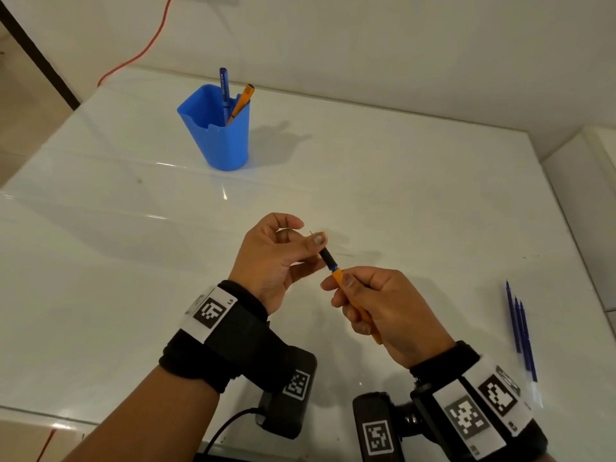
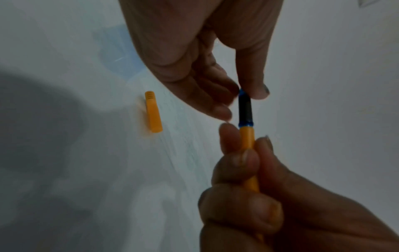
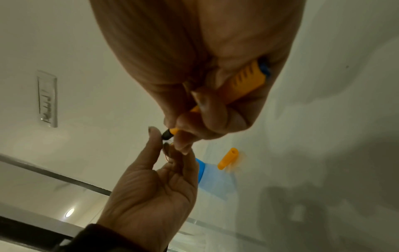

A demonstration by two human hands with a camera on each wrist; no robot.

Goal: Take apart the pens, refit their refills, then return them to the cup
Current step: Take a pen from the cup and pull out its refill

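Note:
An orange pen (image 1: pixel 353 301) with a black grip section (image 1: pixel 327 258) is held over the table between both hands. My right hand (image 1: pixel 340 285) grips its orange barrel (image 2: pixel 247 138). My left hand (image 1: pixel 311 250) pinches the front end of the black section (image 2: pixel 244 107) between thumb and fingers. The pen's orange cap (image 2: pixel 153 112) lies loose on the table beyond my hands and also shows in the right wrist view (image 3: pixel 227 158); the head view does not show it. The blue cup (image 1: pixel 213 128) stands at the far left with a blue pen (image 1: pixel 224 88) and an orange pen (image 1: pixel 241 101) inside.
Three blue refills (image 1: pixel 521 331) lie side by side near the table's right edge (image 1: pixel 566 228). A red cable (image 1: pixel 146 48) runs along the floor behind the table. A wall borders the far and right sides.

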